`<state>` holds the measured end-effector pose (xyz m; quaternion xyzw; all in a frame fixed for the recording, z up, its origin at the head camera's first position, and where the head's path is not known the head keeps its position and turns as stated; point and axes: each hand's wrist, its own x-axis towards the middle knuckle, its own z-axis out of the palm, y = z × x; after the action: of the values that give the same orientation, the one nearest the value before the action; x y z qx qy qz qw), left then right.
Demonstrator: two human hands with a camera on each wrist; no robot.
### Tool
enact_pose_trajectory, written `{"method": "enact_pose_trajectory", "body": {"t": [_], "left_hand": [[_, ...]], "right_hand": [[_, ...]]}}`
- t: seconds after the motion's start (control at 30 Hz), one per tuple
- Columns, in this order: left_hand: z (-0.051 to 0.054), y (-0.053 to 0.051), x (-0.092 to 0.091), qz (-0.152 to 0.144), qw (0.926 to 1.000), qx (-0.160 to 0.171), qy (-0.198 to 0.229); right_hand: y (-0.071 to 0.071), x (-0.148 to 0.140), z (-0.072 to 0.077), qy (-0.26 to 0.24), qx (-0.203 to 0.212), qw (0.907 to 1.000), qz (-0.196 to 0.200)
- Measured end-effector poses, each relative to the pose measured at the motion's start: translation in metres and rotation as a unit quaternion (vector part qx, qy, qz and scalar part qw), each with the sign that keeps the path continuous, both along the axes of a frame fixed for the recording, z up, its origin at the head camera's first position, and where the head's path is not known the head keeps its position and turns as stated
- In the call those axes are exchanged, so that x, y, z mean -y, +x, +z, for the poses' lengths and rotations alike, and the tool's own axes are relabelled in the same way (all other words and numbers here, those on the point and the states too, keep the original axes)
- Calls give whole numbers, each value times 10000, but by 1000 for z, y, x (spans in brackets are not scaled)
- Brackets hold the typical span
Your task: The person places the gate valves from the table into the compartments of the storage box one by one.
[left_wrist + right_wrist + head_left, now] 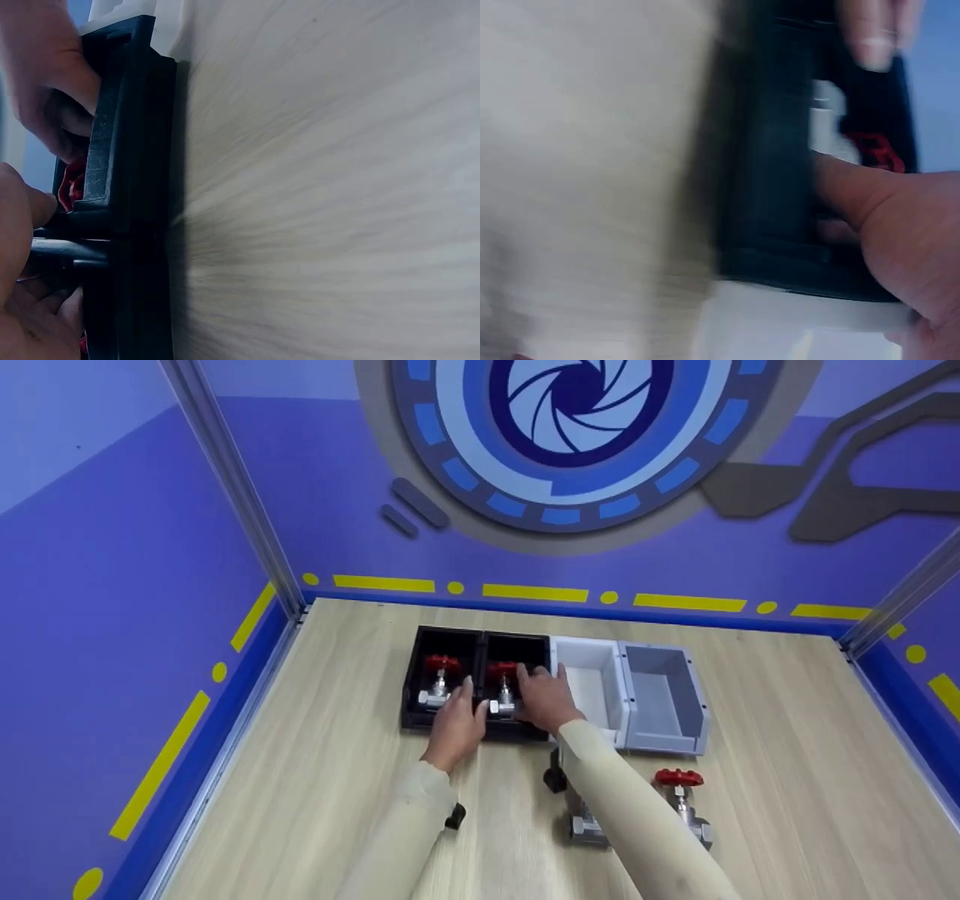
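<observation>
Two black bins stand side by side. In the left black bin (409, 701) lies a metal valve with a red handwheel (435, 697). A similar valve (505, 706) lies in the right black bin (536, 643). My right hand (550, 701) reaches into that bin and grips the valve from its right side; the thumb tip is hidden in the right wrist view. My left hand (457, 726) straddles the divider between the black bins, fingers fairly straight, thumb close to the valve's left end.
A white bin (589, 641) and a grey bin (666, 746) adjoin the black ones on the right. Nearer on the wooden table (315, 780), a valve (681, 802) with a red wheel stands beside my right sleeve. Another valve (587, 829) is partly covered by that sleeve.
</observation>
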<state>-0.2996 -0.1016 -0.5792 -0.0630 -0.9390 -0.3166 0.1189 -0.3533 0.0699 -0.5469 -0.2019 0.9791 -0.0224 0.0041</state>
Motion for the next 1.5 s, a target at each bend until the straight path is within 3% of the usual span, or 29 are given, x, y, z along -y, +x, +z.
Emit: {"method": "enact_pose_trajectory", "body": {"t": [0.17, 0.33, 0.53, 1.03, 1.5], "left_hand": [[2, 0, -2, 38, 10000, -60, 33], [4, 0, -2, 1, 10000, 44, 79], [5, -1, -1, 25, 9998, 147, 149], [2, -1, 0, 11, 9999, -149, -1], [0, 0, 0, 22, 10000, 8, 59]], "right_hand": [[1, 0, -7, -4, -419, 9991, -59], [0, 0, -4, -293, -296, 9991, 18], [0, 0, -4, -175, -293, 9992, 222], [2, 2, -2, -182, -343, 9992, 75], [6, 1, -7, -384, -521, 9977, 189]]}}
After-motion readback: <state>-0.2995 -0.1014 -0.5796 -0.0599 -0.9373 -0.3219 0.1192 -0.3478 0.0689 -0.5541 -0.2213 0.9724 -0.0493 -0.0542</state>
